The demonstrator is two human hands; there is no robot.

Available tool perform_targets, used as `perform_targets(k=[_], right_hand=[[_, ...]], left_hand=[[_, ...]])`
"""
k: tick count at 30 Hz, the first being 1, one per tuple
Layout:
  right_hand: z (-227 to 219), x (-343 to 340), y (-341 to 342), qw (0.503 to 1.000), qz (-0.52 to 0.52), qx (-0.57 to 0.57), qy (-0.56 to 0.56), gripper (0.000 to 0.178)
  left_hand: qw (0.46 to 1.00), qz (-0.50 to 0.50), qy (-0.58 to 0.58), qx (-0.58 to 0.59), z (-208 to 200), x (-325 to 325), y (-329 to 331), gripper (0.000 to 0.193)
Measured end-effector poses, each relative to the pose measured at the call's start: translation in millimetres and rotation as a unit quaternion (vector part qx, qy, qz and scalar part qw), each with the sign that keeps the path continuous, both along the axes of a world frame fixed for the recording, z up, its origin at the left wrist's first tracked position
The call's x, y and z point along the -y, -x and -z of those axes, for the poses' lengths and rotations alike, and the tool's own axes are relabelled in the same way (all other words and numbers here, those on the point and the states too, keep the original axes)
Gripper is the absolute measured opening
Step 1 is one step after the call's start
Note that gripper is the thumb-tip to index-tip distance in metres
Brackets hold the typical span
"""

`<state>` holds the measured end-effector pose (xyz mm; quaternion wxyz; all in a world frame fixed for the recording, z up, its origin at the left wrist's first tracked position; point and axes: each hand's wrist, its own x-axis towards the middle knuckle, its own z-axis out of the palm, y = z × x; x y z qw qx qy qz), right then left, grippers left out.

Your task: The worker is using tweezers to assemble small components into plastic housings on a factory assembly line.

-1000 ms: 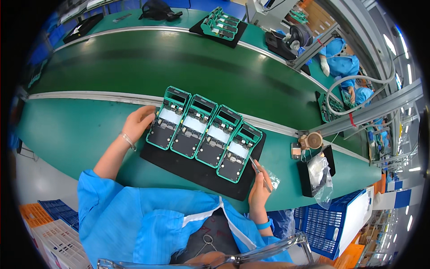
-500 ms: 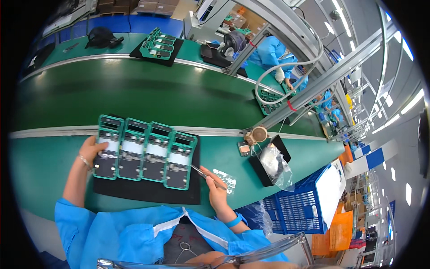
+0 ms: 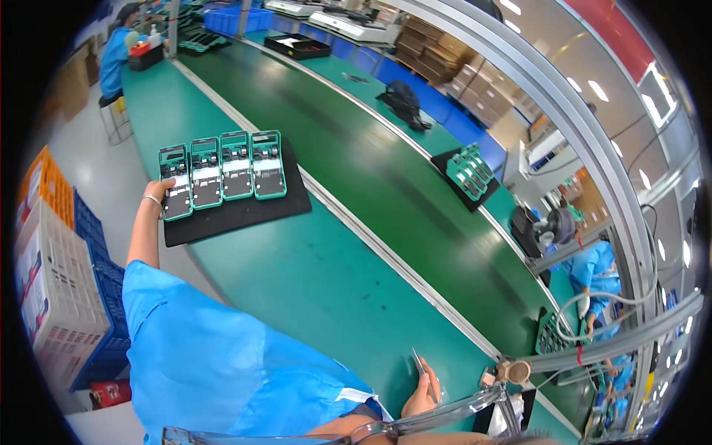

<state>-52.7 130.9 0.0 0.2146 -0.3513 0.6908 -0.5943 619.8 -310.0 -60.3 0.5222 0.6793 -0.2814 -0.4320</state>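
Note:
My left hand (image 3: 154, 193) grips the left end of a row of several green phone trays (image 3: 236, 174), its thumb on top of the end tray. Each tray carries a dark part with small components and a pale strip across it. The row lies on a black mat (image 3: 293, 211) at the left of the green table. Well apart from it, at the lower right, my right hand (image 3: 423, 391) is closed round metal tweezers (image 3: 417, 360), whose tip points up and away from me.
Beyond the table edge runs a green conveyor (image 3: 356, 170). A black box with clear plastic (image 3: 508, 417) stands beside my right hand, near a round tan object (image 3: 513, 371). Stacked crates (image 3: 70, 274) are on the left. Co-workers in blue sit far left and right.
My view has turned left. The tray row and mat have moved left along the table with my left hand. My right hand with the tweezers has come away from the row's right side.

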Motion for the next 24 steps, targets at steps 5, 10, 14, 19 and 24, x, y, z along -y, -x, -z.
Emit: perform_targets(k=[5, 10, 14, 19, 24], right_hand=[[9, -1, 2, 1.000, 0.011, -0.014, 0.009, 0.035], [15, -6, 11, 0.998, 0.004, -0.066, -0.004, 0.038], [20, -5, 15, 1.000, -0.013, 0.013, 0.002, 0.035], [19, -10, 9, 0.998, 0.017, 0.007, 0.054, 0.034], [8, -13, 7, 0.999, 0.013, 0.022, 0.020, 0.032]], left_hand=[[0.989, -0.141, 0.033, -0.035, 28, 1, -23, 0.033], [0.977, -0.201, 0.039, -0.052, 53, 37, 16, 0.041], [0.952, -0.299, -0.023, 0.061, 40, 33, -32, 0.051], [0.944, -0.281, -0.101, 0.140, 28, 48, 5, 0.059], [0.902, -0.333, -0.075, 0.264, 44, 68, 11, 0.071]])
